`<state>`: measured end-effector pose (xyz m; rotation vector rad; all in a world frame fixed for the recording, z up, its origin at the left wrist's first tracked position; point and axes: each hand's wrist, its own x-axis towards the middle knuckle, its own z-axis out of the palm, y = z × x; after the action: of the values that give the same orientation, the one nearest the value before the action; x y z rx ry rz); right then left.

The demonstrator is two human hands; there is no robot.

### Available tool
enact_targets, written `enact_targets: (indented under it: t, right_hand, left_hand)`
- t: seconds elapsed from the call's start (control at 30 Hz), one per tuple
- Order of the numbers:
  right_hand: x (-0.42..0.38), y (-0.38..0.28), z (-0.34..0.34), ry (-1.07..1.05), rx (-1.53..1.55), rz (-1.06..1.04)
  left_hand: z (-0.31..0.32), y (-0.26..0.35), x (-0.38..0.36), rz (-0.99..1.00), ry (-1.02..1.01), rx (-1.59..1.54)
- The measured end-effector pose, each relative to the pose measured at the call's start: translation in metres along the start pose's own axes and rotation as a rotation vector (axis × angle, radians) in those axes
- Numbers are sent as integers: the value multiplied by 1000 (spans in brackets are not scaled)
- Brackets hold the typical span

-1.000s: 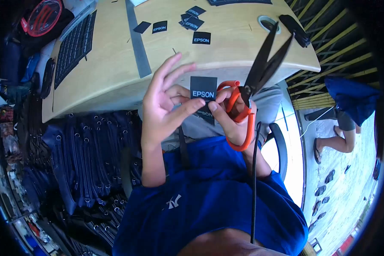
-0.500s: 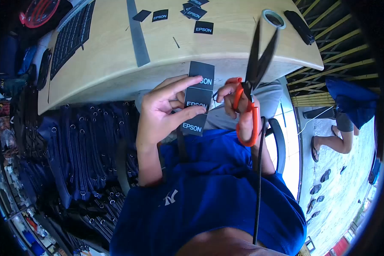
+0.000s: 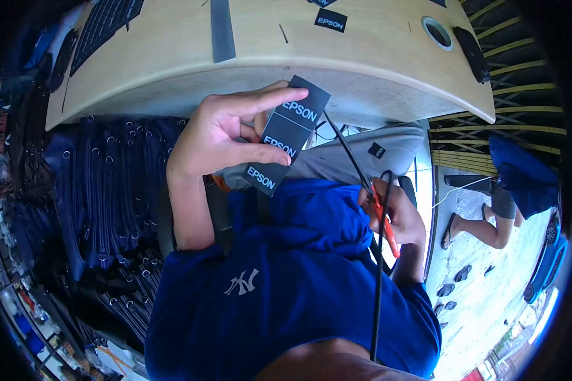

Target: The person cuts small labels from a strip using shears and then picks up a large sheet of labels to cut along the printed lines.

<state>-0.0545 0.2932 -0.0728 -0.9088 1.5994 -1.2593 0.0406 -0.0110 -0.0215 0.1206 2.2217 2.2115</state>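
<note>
My left hand [image 3: 203,140] pinches a strip of black labels [image 3: 287,132] between thumb and fingers. White EPSON lettering repeats along the strip, with thin lines dividing it; it slants in front of my lap. In my right hand [image 3: 401,213] is a pair of scissors [image 3: 384,227] with orange-red handles. Their dark blades point up and left, the tips right at the strip's upper right edge. A small black label [image 3: 377,150] lies on the grey cloth over my leg.
The wooden table [image 3: 267,47] ahead carries a loose EPSON label [image 3: 330,20], a grey metal ruler [image 3: 222,32] and a tape roll [image 3: 438,33]. Dark blue straps with rings [image 3: 108,190] hang at left. Beyond a folding metal gate [image 3: 515,95], a person's legs [image 3: 483,230] show.
The scissors have swung down from upright, their tips now at the strip. My left hand has moved left and tilted the strip. A small label now shows on my leg.
</note>
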Motion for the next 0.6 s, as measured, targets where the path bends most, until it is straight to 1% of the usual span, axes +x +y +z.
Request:
enact_targets:
  t: [0.07,0.13,0.17,0.23,0.27,0.33,0.47,0.53,0.6]
  right_hand:
    - [-8,-3,-3,-34,-122,57]
    - [-10,2,-5,-36,-114,33]
    - [-10,-2,-7,-87,-122,38]
    - [-10,1,-5,-151,-121,20]
    - [-8,-2,-4,-150,-119,22]
    - [-3,-11,-2,-229,-31,73]
    - [-3,2,5,-158,-41,4]
    - [0,-10,1,-228,-23,103]
    - [-1,-9,-2,-245,-26,102]
  left_hand:
    - [2,6,2,-18,9,-39]
    - [0,5,3,-30,-13,-12]
    - [0,3,4,-30,-13,-14]
    - [-1,-3,5,-33,-93,5]
    - [0,-1,6,-35,-94,3]
    - [4,5,10,-56,-126,-10]
    - [2,0,11,-61,-143,-15]
    - [0,-1,10,-55,-113,-25]
    - [-2,-1,10,-59,-107,3]
